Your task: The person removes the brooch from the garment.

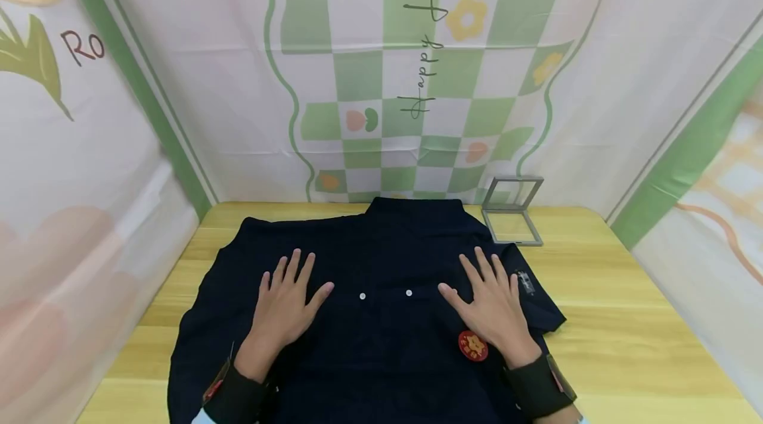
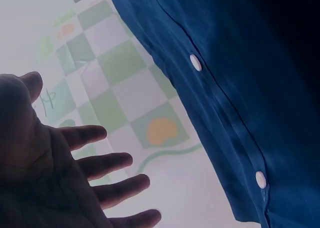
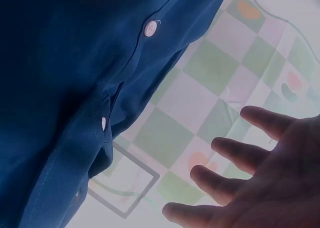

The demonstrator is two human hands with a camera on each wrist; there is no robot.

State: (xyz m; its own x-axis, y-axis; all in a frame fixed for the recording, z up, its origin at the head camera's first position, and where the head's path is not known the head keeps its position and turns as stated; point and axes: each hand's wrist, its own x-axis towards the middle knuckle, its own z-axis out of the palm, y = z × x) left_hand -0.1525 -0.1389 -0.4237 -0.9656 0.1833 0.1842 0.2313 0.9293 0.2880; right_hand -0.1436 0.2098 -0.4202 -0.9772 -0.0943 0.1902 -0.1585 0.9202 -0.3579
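A dark navy button-up shirt [image 1: 381, 245] is spread out with its collar toward the wall. Over its left part in the head view hovers my left hand [image 1: 286, 311], fingers straight and spread. My right hand [image 1: 491, 308] mirrors it over the other side, also spread. Both wrist views show a gap between the shirt and each hand, and neither holds anything. White buttons, one left of centre [image 1: 362, 296] and another right of centre [image 1: 408, 293], show between the hands. A round red badge [image 1: 473, 346] lies beside my right wrist.
The shirt lies on a light wooden table [image 1: 620, 318]. Behind the collar's right side stands a grey hinged frame [image 1: 507, 210], opened up, near the back edge. Patterned cloth [image 1: 238, 79] hangs around the back and sides.
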